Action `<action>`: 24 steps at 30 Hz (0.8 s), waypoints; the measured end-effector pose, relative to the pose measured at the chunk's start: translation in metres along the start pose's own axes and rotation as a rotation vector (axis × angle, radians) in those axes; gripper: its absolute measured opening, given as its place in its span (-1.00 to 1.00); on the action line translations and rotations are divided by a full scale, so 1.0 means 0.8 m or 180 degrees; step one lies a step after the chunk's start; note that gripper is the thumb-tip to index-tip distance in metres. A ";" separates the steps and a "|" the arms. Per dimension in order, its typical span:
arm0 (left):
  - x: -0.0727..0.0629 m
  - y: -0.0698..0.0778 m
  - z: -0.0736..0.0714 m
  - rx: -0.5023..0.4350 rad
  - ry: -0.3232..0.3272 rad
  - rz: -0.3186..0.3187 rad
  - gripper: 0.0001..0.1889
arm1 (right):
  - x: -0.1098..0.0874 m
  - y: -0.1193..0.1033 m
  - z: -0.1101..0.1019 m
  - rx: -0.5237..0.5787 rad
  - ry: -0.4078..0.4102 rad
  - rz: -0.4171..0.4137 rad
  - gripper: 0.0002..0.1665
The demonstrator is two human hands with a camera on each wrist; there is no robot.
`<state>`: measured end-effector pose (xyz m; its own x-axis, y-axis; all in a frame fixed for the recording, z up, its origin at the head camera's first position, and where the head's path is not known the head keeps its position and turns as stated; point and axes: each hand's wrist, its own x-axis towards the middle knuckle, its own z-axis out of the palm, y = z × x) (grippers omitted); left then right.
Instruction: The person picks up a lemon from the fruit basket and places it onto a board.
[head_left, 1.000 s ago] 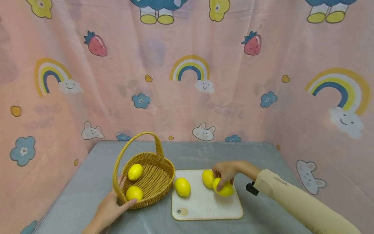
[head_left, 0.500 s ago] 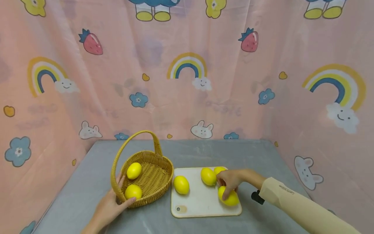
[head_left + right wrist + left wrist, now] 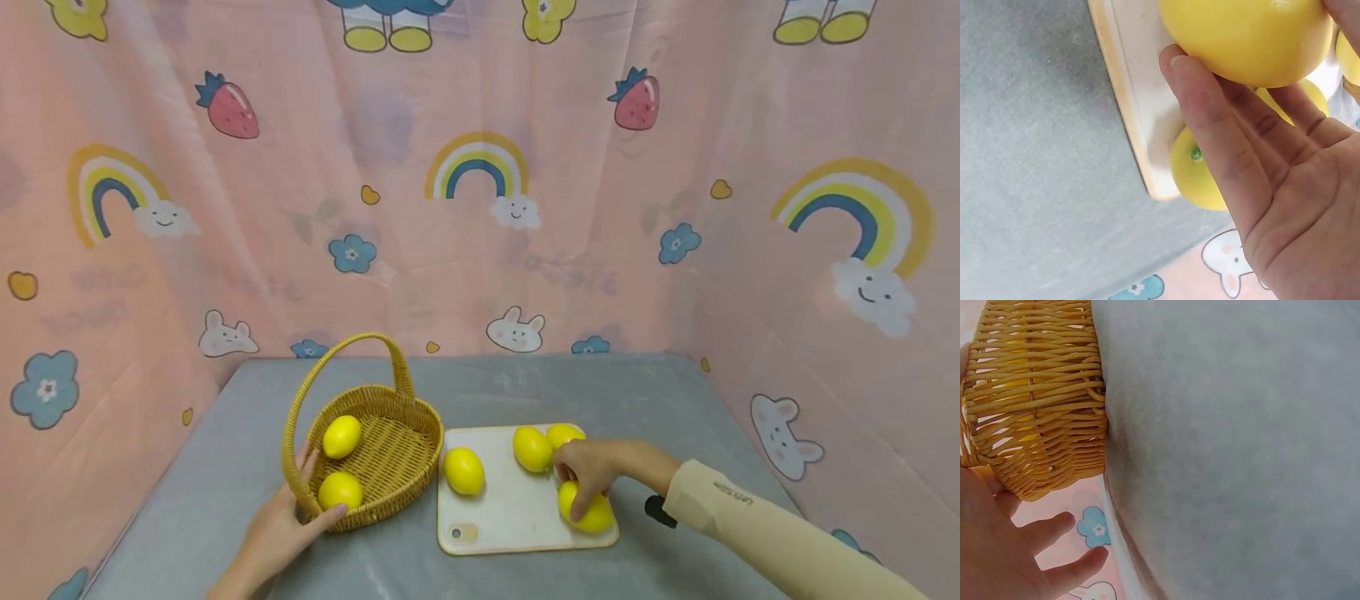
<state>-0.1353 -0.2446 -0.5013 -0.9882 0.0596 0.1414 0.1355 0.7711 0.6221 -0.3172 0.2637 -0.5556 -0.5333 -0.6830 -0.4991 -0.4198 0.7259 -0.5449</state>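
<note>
My left hand (image 3: 273, 529) holds the heart-shaped wicker basket (image 3: 412, 493) at its near left side, thumb over the rim beside the handle's foot. Two fingers stand off from the weave in the left wrist view. Inside the basket lie two lemons, one farther back (image 3: 342, 437), the other near the front (image 3: 341, 490). My right hand (image 3: 591, 465) grips a lemon (image 3: 597, 514) between thumb and fingers, close over the right front corner of a white cutting board (image 3: 510, 521). The right wrist view shows this lemon (image 3: 1247, 40) against the fingertips.
Another lemon (image 3: 464, 472) lies on the board's left side, near the basket. Two lemons sit together at the back, one (image 3: 531, 450) beside another (image 3: 566, 434) partly behind the hand. Pink patterned cloth (image 3: 420, 275) walls the grey table (image 3: 480, 387).
My right hand has carried its lemon right and toward the board's front corner, uncovering a lemon at the back; it barely shifts in the last half second. The left hand keeps its hold.
</note>
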 end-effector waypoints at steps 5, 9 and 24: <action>0.001 -0.002 0.000 0.0034 0.0033 0.0037 0.03 | -0.061 -0.114 -0.022 -0.0170 0.0022 0.0192 -0.45; 0.000 -0.003 0.000 0.0033 0.0029 0.0014 0.04 | -0.089 -0.174 -0.032 -0.0136 0.0127 0.0456 -0.55; 0.001 0.000 -0.001 0.0039 0.0093 0.0046 0.04 | -0.092 -0.179 -0.038 -0.0280 0.0281 0.0584 -0.57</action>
<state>-0.1359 -0.2446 -0.5006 -0.9836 0.0524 0.1728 0.1486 0.7780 0.6104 -0.2403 0.2123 -0.4207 -0.6672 -0.5320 -0.5214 -0.3702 0.8442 -0.3876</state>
